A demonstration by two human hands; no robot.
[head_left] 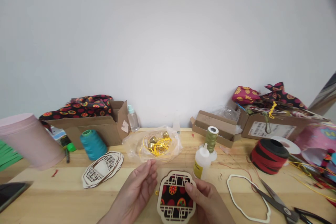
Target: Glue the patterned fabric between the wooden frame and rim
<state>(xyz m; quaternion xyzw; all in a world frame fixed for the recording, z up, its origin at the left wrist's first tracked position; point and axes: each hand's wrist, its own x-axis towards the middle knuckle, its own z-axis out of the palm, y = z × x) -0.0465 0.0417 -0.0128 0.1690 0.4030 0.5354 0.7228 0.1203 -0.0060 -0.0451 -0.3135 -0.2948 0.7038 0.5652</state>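
Note:
My right hand (210,197) grips a wooden lattice frame (163,213) by its right side, thumb on the front. Black fabric (168,199) with red and orange round motifs shows through the frame's openings. Just left of the frame, my left hand (138,190) is raised, its fingers loosely bent and apart from the frame, with nothing visible in it. Behind my right hand stands a white glue bottle (202,161) with a yellow label. On the right lie a thin wooden outline frame (232,196) and open scissors (278,205).
Cut lattice pieces (102,169) lie stacked at left, beside a teal thread cone (93,145). A plastic bag (133,145) holds gold bells and yellow cord. Cardboard boxes (91,127) line the wall. Further right are an olive thread spool (211,138) and a red-black ribbon roll (269,155).

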